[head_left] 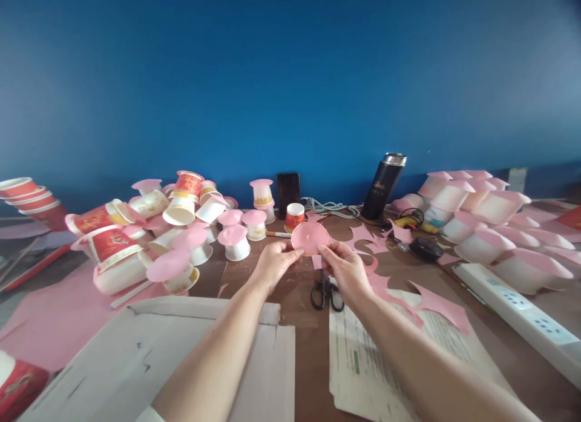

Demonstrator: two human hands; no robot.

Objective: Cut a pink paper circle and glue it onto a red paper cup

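Between my two hands is a round pink paper disc [310, 237], held up by its lower left and right edges. The fingers of my left hand [278, 266] pinch one side, thumb in front. On the other side, my right hand [347, 267] grips it in the same way. Just below the disc lie black-handled scissors [319, 295], their blades partly hidden by my right hand. A red and white paper cup [295, 214] stands close behind the disc. Whether anything is behind the disc in my fingers is hidden.
Paper cups topped with pink discs [234, 240] crowd the left, and more cups [485, 243] fill the right. A black flask [384, 186], phone [288, 195], mouse [425, 249] and power strip [521, 307] are around. Pink scraps [442, 307] and cardboard [113, 355] lie in front.
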